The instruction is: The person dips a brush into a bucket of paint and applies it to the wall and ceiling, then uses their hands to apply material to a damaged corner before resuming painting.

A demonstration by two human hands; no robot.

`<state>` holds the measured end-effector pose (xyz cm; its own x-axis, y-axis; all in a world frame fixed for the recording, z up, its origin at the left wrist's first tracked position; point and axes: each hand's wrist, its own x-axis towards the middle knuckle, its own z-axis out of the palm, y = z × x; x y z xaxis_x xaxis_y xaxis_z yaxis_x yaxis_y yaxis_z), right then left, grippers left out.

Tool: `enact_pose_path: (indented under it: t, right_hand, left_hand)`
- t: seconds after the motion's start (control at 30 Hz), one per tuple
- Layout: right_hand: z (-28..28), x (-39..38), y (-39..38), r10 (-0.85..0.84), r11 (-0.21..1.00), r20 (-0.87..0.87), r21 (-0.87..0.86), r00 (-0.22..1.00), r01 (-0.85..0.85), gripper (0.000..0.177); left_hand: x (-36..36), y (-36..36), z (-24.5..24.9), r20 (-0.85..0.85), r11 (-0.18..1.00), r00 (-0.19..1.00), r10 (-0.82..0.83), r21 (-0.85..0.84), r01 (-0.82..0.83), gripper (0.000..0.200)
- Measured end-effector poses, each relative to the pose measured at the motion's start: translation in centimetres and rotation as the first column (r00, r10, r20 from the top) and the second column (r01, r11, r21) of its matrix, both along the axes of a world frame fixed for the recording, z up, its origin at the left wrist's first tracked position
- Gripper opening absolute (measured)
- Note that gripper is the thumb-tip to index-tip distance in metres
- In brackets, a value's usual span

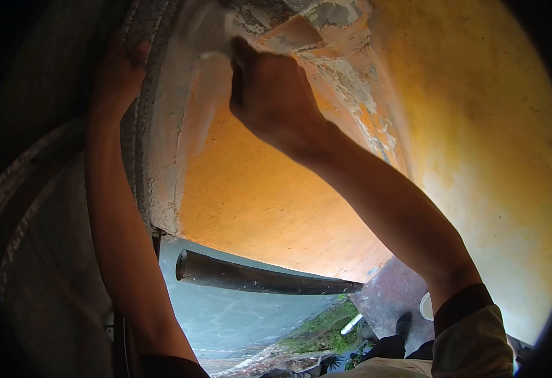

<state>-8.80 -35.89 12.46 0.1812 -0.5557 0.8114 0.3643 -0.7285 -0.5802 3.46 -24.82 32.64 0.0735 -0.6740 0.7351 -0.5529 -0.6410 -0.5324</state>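
My right hand (273, 94) is raised to the upper part of the orange wall (257, 195), closed in a fist. From it a pale, flat tool (206, 28), like a scraper or putty knife, reaches up and left; motion smears its outline. Around it the wall surface is grey and rough, with a patch of peeling paint (351, 82) to the right. My left hand (121, 72) is at the upper left, in shadow, its fingers curled around the edge of a dark frame (142, 120). Part of that grip is hidden.
A dark pipe (257, 277) juts out below the orange wall. To the right stands a yellow wall (477, 157). Far below are a reddish floor (386, 296), a white round container (426, 307), my shoe (403, 325) and some grass (326, 334).
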Motion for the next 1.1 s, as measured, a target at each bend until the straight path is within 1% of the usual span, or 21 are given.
enact_pose_path:
  t: [0.07,0.17,0.27,0.3,0.37,0.4,0.47,0.5,0.57,0.63,0.73,0.8,0.83,0.9,1.0,1.1]
  right_hand:
    - [3.9,0.0,-1.4,0.026,0.999,-0.012,0.02,1.0,-0.026,0.029]
    - [5.8,0.2,-1.2,0.155,0.987,-0.129,0.065,0.979,-0.148,0.031]
    - [2.5,1.0,0.3,0.234,0.972,-0.113,0.053,0.965,-0.23,0.031]
    - [1.4,0.5,1.3,0.305,0.952,-0.217,0.071,0.927,-0.297,0.032]
    - [0.1,-1.4,2.7,0.383,0.917,-0.295,0.011,0.875,-0.398,0.031]
    - [0.1,-1.8,2.4,0.347,0.933,-0.257,-0.001,0.902,-0.36,0.031]
    - [0.9,-2.7,1.7,0.278,0.958,-0.176,-0.027,0.944,-0.287,0.029]
    - [1.8,-2.7,1.3,0.197,0.98,-0.118,-0.009,0.973,-0.199,0.028]
    - [4.4,-2.0,-0.3,0.02,0.999,-0.01,0.044,1.0,-0.02,0.027]
    - [6.7,-1.0,-2.5,0.008,0.998,0.074,-0.067,0.997,-0.003,0.025]
    - [9.5,0.8,-2.3,0.199,0.972,-0.01,0.131,0.98,-0.196,0.025]
    - [7.6,1.1,-1.3,0.159,0.987,-0.048,-0.032,0.986,-0.16,0.024]
    - [6.4,0.9,-0.4,0.134,0.983,-0.065,-0.117,0.989,-0.141,0.023]
    - [4.0,-0.4,2.0,0.338,0.926,-0.194,-0.108,0.921,-0.362,0.022]
    - [4.0,-3.2,1.9,0.308,0.948,-0.177,-0.031,0.935,-0.318,0.02]
    - [6.0,-4.3,-0.1,0.049,0.997,-0.031,-0.055,0.998,-0.051,0.019]
  left_hand:
    - [-0.6,-0.1,-0.3,-0.027,0.999,0.999,0.041,-0.012,-0.042,0.076]
    - [-0.7,-0.2,-0.1,-0.04,0.998,0.998,0.058,-0.005,-0.059,0.076]
    - [-0.1,-0.1,0.3,0.002,0.999,0.999,0.048,0.014,-0.048,0.076]
    - [0.3,-0.1,0.3,0.019,0.999,0.999,0.043,0.021,-0.043,0.076]
    - [-0.1,0.0,0.0,-0.006,1.0,1.0,0.026,0.004,-0.026,0.074]
    - [-0.3,-0.1,-0.2,-0.019,1.0,1.0,0.015,-0.001,-0.015,0.074]
    - [-1.4,-0.3,-0.5,-0.074,0.998,0.996,0.059,-0.01,-0.06,0.073]
    - [-1.8,-0.3,-0.5,-0.099,0.996,0.991,0.087,-0.013,-0.089,0.073]
    - [-1.2,-0.3,-0.3,-0.054,0.997,0.996,0.077,-0.008,-0.078,0.073]
    - [-0.8,-0.2,-0.2,-0.02,0.998,0.997,0.068,-0.005,-0.068,0.072]
    - [-0.5,-0.3,-0.5,0.013,0.999,0.999,0.051,0.0,-0.051,0.072]
    - [-0.7,-0.3,-0.3,0.038,0.998,0.998,0.056,0.006,-0.056,0.072]
    - [-0.8,-0.2,-0.1,0.013,0.998,0.998,0.069,0.006,-0.069,0.072]
    - [-0.9,-0.3,0.0,-0.043,0.996,0.995,0.089,0.011,-0.089,0.071]
    - [-0.8,-0.2,-0.4,-0.087,1.0,0.996,0.004,-0.006,-0.005,0.071]
    - [-1.2,-0.2,-0.4,-0.028,0.999,0.999,0.042,0.017,-0.041,0.071]
